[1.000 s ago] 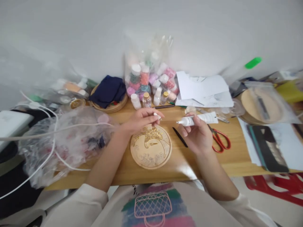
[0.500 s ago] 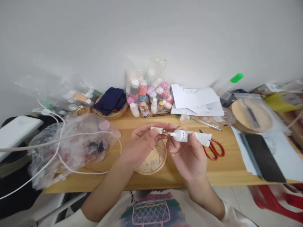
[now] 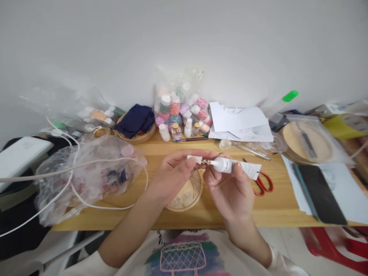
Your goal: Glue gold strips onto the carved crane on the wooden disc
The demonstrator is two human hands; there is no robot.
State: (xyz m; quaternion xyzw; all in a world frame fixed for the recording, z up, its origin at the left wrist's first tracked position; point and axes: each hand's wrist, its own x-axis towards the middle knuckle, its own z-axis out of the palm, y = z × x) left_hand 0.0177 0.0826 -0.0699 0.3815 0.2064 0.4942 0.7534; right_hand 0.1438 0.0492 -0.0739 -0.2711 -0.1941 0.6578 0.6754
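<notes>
Between the fingers of my left hand (image 3: 176,176) is a small white cap (image 3: 194,159), pointing toward the tube. My right hand (image 3: 232,191) grips a white squeeze tube (image 3: 237,167), held nearly level with its nozzle facing left. Only a narrow gap separates the nozzle tip from the cap, and something small and dark shows there, too small to make out. Beneath both hands lies a round wooden disc (image 3: 185,197) with a line drawing on it, partly covered by my left hand. Red-handled scissors (image 3: 263,184) rest just right of my right hand, their blades mostly hidden.
Small bottles (image 3: 176,133) stand before a clear bag of bead jars (image 3: 182,105). White papers (image 3: 241,122) lie behind the hands. At the left are a crumpled plastic bag (image 3: 86,184) and a white cable (image 3: 107,207); at the right, a dark phone (image 3: 322,195).
Both hands have shifted slightly to the right with the cap and tube. The tube now tilts down a little more at its tail end. The cap and nozzle remain apart.
</notes>
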